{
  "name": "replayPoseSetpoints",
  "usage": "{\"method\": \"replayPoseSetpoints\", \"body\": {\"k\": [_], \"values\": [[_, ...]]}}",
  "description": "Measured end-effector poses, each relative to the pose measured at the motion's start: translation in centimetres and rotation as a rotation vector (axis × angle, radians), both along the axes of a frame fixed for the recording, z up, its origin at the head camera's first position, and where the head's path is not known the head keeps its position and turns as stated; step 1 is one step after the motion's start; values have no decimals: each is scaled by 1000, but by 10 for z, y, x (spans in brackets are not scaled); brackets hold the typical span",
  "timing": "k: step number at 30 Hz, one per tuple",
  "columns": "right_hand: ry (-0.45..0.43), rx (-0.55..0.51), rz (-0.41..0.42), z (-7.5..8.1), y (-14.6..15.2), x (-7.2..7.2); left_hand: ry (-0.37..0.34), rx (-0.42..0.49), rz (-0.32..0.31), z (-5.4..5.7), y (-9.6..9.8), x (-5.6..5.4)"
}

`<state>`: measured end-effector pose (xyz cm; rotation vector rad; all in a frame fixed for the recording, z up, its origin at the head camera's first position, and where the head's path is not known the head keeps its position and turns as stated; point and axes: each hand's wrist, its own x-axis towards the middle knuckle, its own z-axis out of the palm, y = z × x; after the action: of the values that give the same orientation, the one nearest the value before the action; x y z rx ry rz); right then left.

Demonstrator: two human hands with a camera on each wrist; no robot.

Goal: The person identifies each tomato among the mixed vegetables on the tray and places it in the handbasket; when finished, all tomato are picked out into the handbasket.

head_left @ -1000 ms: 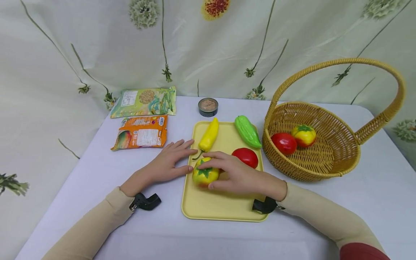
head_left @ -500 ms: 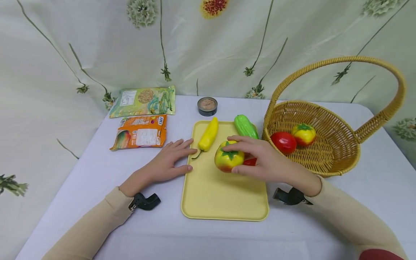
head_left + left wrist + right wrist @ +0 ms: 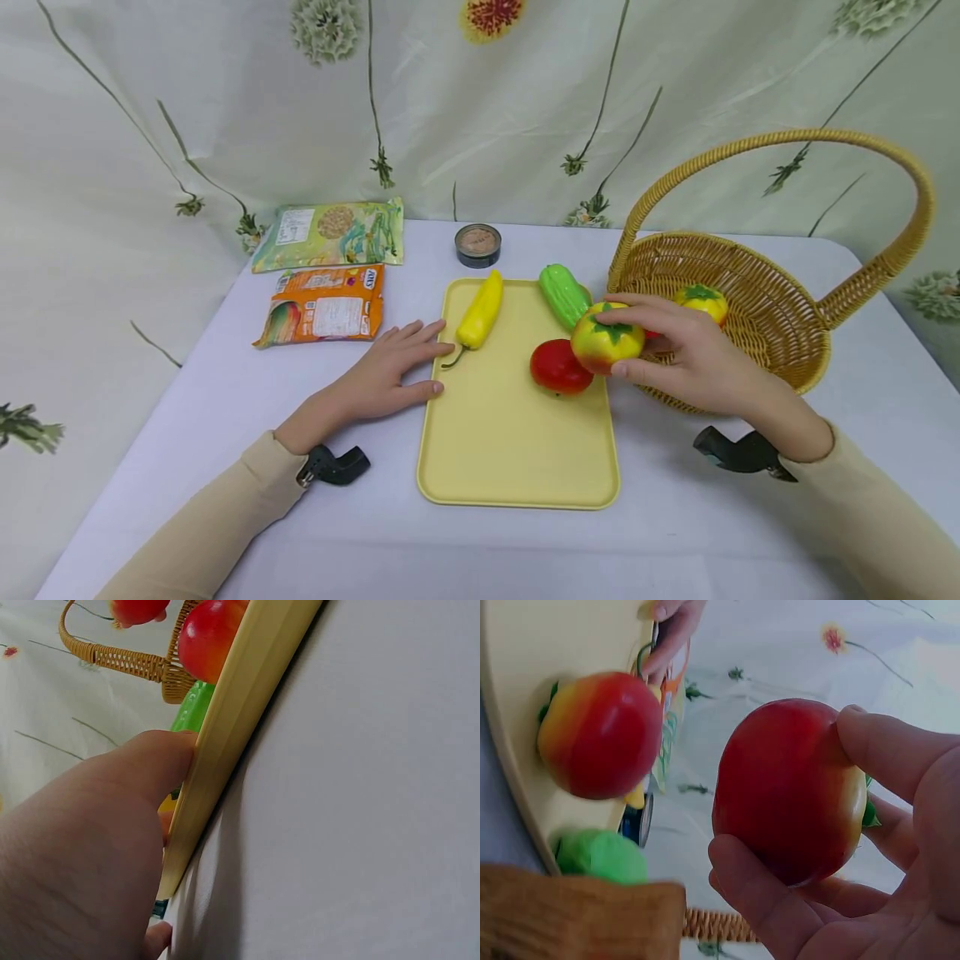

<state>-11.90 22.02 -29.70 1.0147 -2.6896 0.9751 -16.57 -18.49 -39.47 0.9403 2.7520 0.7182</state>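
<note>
My right hand point(image 3: 693, 354) grips a shiny yellow-and-red tomato point(image 3: 606, 340) by its sides, green leafy top up, between the tray's right edge and the basket. Its red underside fills the middle of the right wrist view. A second tomato point(image 3: 558, 367) lies red side showing on the yellow tray point(image 3: 517, 450). Fingers spread and fairly straight, my left hand point(image 3: 393, 375) rests at the tray's left edge; the left wrist view shows the thumb against the rim point(image 3: 217, 754). Beyond it on the tray lie a yellow pepper point(image 3: 482, 312) and a green pepper point(image 3: 564, 293).
At the right stands a wicker basket point(image 3: 798, 333) with a tall handle; another tomato point(image 3: 705, 302) shows inside, and a red one is mostly hidden behind my hand. A small can point(image 3: 477, 245), an orange packet point(image 3: 326, 305) and a green packet point(image 3: 330, 236) lie at the back.
My right hand has lifted the tomato off the tray's left side and carried it right, over the second tomato to the basket's near side. The left hand has stayed put.
</note>
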Motion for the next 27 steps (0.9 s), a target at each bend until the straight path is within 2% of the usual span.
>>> {"method": "replayPoseSetpoints", "body": {"k": [7,10,16,27], "values": [[71,-71,-81,-4,33,4,7,-4,-2,-1,0,-1],[66,-101,-123,-6,44,5,8,-10,0,-1,0,-1],[51,-93,-202,-11,62,4,4,-7,2,-3,-1,-3],[10,-59,-234,-18,80,3,-1,-11,7,-4,-1,-2]]}}
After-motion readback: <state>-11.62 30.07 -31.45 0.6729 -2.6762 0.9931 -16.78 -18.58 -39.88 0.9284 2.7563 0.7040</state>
